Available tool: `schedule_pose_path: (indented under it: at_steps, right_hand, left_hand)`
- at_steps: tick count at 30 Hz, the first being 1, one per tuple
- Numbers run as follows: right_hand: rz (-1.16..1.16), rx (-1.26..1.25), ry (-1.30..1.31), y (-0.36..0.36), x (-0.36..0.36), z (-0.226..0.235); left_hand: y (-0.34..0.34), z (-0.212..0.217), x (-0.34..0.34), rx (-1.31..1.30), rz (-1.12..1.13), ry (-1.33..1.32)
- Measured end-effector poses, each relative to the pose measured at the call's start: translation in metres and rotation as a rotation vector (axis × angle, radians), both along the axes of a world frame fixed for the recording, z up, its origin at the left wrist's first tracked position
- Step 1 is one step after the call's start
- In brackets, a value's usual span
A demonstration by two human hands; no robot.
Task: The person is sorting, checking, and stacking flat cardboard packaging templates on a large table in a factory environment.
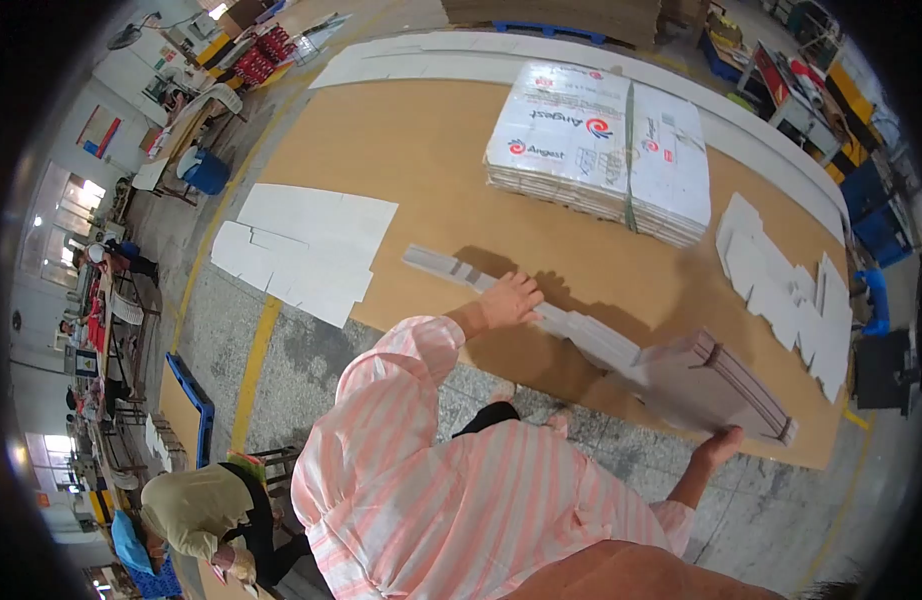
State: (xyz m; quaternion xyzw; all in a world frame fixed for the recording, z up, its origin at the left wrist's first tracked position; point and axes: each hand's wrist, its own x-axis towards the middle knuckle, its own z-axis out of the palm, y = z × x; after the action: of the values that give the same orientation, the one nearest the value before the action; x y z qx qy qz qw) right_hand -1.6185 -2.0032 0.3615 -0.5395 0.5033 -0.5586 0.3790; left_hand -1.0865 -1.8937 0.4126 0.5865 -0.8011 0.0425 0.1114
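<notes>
A thin stack of cut cardboard sheets (701, 385), pale grey-white with a broad panel at the right and a narrow strip at the left, stands tilted at the near edge of the brown board-topped table. Curled over the strip's upper edge, my left hand (511, 298) is closed on it. My right hand (719, 447) grips the lower edge of the broad panel, thumb showing and the other fingers mostly hidden. Behind the stack lies a strapped bundle of flat white printed cardboard (601, 150).
White cut cardboard sheets lie at the table's left (311, 245) and right (781, 285). Long white sheets (461, 50) run along the far edge. At lower left a co-worker (206, 515) bends beside a blue-edged cart (193, 405). A blue bin (203, 170) stands farther left.
</notes>
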Motion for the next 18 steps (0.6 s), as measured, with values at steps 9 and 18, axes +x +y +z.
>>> schedule_pose_path:
  at_steps: [9,18]
  right_hand:
    - [-0.144,-0.007,-0.288,0.010,0.042,0.046]
    - [-0.488,0.271,-0.188,0.114,0.104,0.122]
  left_hand:
    - [-0.002,-0.005,0.007,0.057,-0.041,0.038]
    - [0.025,0.033,0.031,0.656,-0.226,0.138]
